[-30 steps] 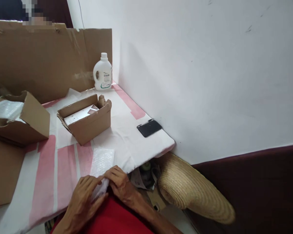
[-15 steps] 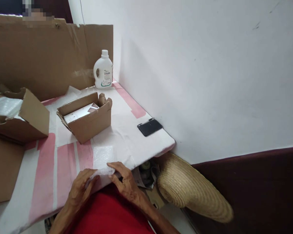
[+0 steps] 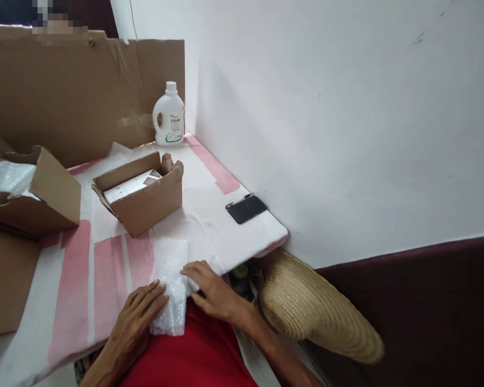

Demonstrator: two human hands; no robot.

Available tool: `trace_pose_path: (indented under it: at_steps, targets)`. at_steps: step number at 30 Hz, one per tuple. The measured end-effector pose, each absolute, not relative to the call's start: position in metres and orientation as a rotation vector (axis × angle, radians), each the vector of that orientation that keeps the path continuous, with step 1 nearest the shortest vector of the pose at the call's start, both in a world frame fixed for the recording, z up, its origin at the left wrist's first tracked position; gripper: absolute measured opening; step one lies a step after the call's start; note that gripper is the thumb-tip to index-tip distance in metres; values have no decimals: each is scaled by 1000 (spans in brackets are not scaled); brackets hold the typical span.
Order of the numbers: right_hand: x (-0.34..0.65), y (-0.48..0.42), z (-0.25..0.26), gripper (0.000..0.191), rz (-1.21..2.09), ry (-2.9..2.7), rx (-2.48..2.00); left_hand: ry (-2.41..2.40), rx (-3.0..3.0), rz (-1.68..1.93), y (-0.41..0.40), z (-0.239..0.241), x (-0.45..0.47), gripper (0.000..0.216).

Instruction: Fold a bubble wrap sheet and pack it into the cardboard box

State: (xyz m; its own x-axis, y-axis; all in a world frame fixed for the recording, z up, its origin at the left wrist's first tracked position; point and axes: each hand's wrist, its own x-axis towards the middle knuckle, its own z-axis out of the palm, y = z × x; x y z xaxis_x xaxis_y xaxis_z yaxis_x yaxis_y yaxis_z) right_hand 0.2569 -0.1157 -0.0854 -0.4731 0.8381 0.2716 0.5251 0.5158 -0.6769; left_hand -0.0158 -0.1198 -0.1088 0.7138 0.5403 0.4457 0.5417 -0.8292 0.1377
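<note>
A clear bubble-wrap sheet [image 3: 170,285] lies at the near edge of the table [image 3: 76,279], hanging a little over my red shirt. My left hand [image 3: 137,317] rests flat against its left side, fingers apart. On its right side lies my right hand [image 3: 210,290], fingertips pressing on the wrap's edge. Neither hand lifts it.
An open cardboard box [image 3: 143,193] with a white item inside stands mid-table. Another open box [image 3: 32,191] with plastic is at the left. A white bottle [image 3: 169,115] and cardboard panel [image 3: 76,91] are at the back. A black phone [image 3: 247,208] lies by the wall. A straw hat [image 3: 318,309] sits below.
The bubble wrap was folded up under both hands at the table edge; now it lies spread longer, reaching over my shirt, with my hands moved apart to its sides.
</note>
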Motion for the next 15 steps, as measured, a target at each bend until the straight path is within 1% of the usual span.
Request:
trace_pose_path:
  at_steps: [2,5,8,12,15]
  targets:
    - [258,-91,-76,43,683,-2103,-1182,-934,-2909,-759,-121,-110,-16,62]
    - [245,-51,-70,24,515,-1964,-1455,-934,-2894,-768,-120,-109,-15,64]
    - [228,-22,-77,24,503,-2004,-1625,-953,-2898,-740,-119,-107,-15,65]
    - [219,-13,-89,6,583,-2004,-1575,-1002,-2904,-727,-120,-106,-16,69]
    - [222,-18,-89,10,532,-1902,-1477,-971,-2892,-735,-120,-107,-17,68]
